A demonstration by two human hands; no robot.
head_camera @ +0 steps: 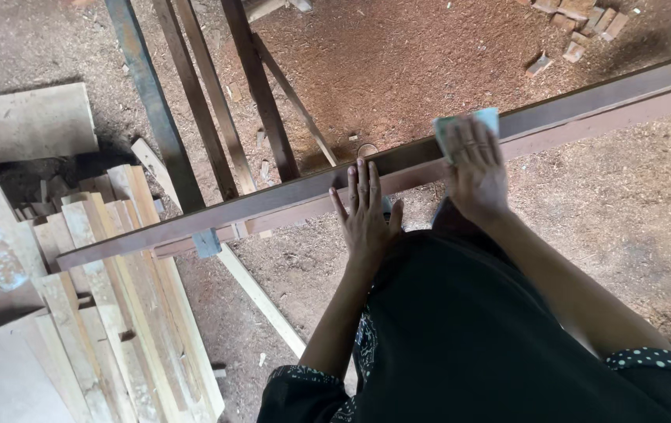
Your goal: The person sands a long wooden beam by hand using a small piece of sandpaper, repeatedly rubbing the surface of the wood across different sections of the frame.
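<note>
A long dark brown wooden plank (273, 200) runs across the view from lower left to upper right, raised above the ground. My left hand (365, 211) lies flat on it with fingers spread, holding nothing. My right hand (475, 168) presses a pale green sheet of sandpaper (465, 123) against the plank further to the right. My dark skirt fills the lower middle of the view.
A stack of pale wood strips (108, 305) lies at the lower left. Slanted dark beams (194, 94) lean behind the plank. A loose light strip (261, 298) lies on the sawdust-covered ground. Brick pieces (578, 19) sit at the top right.
</note>
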